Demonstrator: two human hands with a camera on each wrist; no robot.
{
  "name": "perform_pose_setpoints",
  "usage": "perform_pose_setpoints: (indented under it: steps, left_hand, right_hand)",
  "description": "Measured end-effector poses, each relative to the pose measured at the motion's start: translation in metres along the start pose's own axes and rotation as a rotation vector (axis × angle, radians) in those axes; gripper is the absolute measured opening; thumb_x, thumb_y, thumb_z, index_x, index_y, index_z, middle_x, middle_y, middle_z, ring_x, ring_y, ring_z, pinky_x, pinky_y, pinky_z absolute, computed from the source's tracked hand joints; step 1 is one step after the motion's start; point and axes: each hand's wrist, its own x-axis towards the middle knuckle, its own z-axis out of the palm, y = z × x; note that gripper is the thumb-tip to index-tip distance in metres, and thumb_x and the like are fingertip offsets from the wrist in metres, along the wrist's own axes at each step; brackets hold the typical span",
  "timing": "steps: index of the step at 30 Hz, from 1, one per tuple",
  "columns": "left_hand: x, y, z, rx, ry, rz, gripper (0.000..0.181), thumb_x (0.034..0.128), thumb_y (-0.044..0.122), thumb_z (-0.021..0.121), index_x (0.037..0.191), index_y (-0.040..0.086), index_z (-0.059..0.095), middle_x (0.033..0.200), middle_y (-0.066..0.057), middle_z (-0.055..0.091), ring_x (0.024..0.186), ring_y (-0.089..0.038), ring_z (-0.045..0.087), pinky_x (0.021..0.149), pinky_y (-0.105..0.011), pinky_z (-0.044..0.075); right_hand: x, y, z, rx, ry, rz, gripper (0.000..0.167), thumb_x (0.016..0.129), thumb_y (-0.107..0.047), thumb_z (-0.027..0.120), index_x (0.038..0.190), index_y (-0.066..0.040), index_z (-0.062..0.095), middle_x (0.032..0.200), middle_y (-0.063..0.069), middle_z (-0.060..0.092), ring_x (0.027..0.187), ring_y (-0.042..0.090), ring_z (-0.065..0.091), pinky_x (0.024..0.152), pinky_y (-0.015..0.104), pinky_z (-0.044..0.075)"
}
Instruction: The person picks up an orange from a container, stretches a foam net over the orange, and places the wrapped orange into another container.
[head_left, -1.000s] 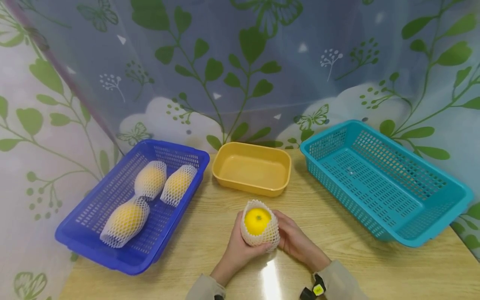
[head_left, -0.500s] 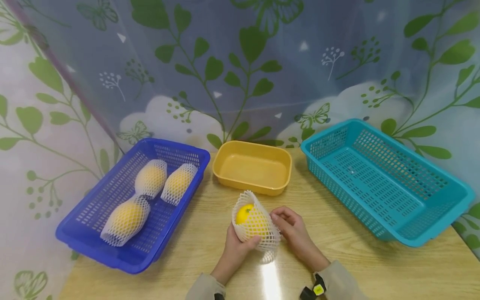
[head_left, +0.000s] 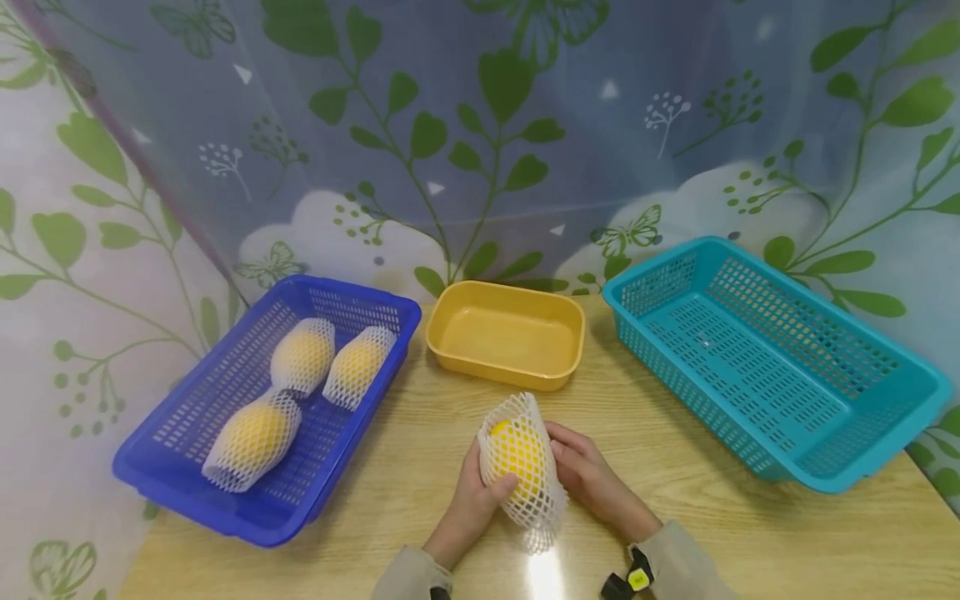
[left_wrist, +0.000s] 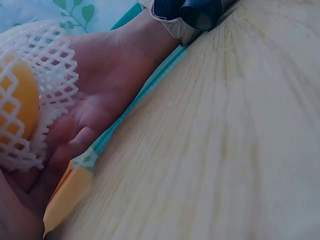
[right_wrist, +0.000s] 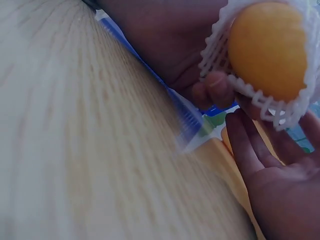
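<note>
A round yellow fruit (head_left: 517,457) sits inside a white foam net sleeve (head_left: 546,507), held above the table near its front. My left hand (head_left: 474,487) grips the sleeved fruit from the left, thumb across its front. Close by on the right, my right hand (head_left: 588,468) has its fingers loosely bent at the sleeve's side; whether they touch it is hard to tell. The right wrist view shows the bare side of the fruit (right_wrist: 270,50) through the sleeve's opening, with the right hand's fingers (right_wrist: 245,142) fairly straight below it. The sleeve's lower end hangs loose.
Left stands a blue basket (head_left: 161,500) with three yellow fruits in foam nets (head_left: 253,442). A yellow tray (head_left: 504,335) is at the back middle, and a teal basket (head_left: 750,375) at the right. Behind the wooden table (head_left: 375,500) hangs a leaf-patterned curtain (head_left: 465,150).
The fruit has turned in the left hand, so its stem end no longer faces the head camera and the net covers more of its front. The right hand's fingers have loosened from the sleeve's edge.
</note>
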Motion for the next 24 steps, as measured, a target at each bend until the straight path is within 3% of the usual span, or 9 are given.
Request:
perform_pose_setpoints:
  steps: [8,14,18,24]
  left_hand:
    - [0.0012,-0.0014,-0.0001,0.026,0.065,0.001,0.073,0.0890,0.037,0.065,0.142,-0.006,0.039,0.115,-0.007,0.059,0.102,-0.014,0.059,0.095,-0.024,0.045]
    - [0.0011,-0.0017,-0.0007,0.022,0.094,-0.026,0.075,0.0907,0.039,0.061,0.148,0.001,0.032,0.122,-0.011,0.056,0.109,-0.019,0.057,0.100,-0.026,0.042]
    - [0.0014,-0.0013,-0.0003,0.066,0.124,-0.022,0.069,0.0939,0.046,0.054,0.148,0.009,0.032,0.126,-0.010,0.054,0.113,-0.021,0.054,0.103,-0.027,0.039]
    - [0.0020,0.0000,0.0001,0.157,0.159,0.022,0.064,0.0966,0.056,0.046,0.144,0.014,0.036,0.125,-0.006,0.052,0.112,-0.021,0.053,0.103,-0.029,0.038]
  right_hand:
    - [-0.0002,0.0015,0.0010,0.109,-0.058,-0.018,0.050,0.101,0.000,0.037,0.146,-0.017,0.049,0.141,0.003,0.053,0.124,0.016,0.054,0.102,0.033,0.045]
    - [-0.0003,0.0044,0.0009,0.112,-0.078,-0.035,0.055,0.098,0.005,0.039,0.150,-0.011,0.042,0.144,0.009,0.052,0.126,0.021,0.053,0.104,0.036,0.044]
    - [-0.0002,0.0049,0.0004,0.108,-0.096,-0.043,0.056,0.098,0.007,0.038,0.152,-0.006,0.037,0.144,0.012,0.050,0.125,0.024,0.054,0.102,0.038,0.046]
    - [-0.0007,0.0023,0.0013,0.134,-0.083,-0.018,0.056,0.097,0.006,0.043,0.151,-0.008,0.039,0.144,0.011,0.050,0.123,0.022,0.055,0.099,0.038,0.048]
